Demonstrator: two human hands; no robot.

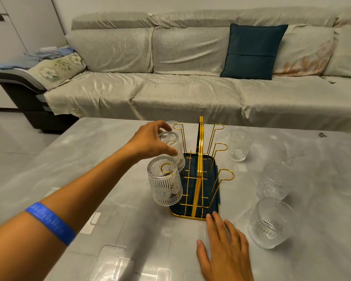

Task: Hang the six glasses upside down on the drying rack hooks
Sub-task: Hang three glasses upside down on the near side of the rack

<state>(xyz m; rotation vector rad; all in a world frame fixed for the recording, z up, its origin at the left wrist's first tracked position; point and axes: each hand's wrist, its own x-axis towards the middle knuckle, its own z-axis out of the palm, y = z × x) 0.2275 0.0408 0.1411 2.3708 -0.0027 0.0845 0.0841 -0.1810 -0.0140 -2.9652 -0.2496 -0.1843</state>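
A gold wire drying rack [200, 159] on a dark blue tray [187, 217] stands mid-table. On its near left hook a ribbed clear glass [165, 183] hangs upside down. My left hand [150, 140] grips a second upside-down glass [170, 138] at the middle left hook. A third glass [172, 124] shows partly behind my fingers by the far left hook; whether it hangs I cannot tell. Three glasses stand to the right on the table: far [239, 145], middle [274, 181], near [270, 222]. My right hand [223, 246] lies flat, fingertips at the tray's front corner.
The three right-side hooks [221, 146] are bare. The grey glossy table [109, 159] ends at a covered sofa [170, 88] with a dark blue cushion [253, 51]. A small dark object [321, 135] lies near the table's far right edge.
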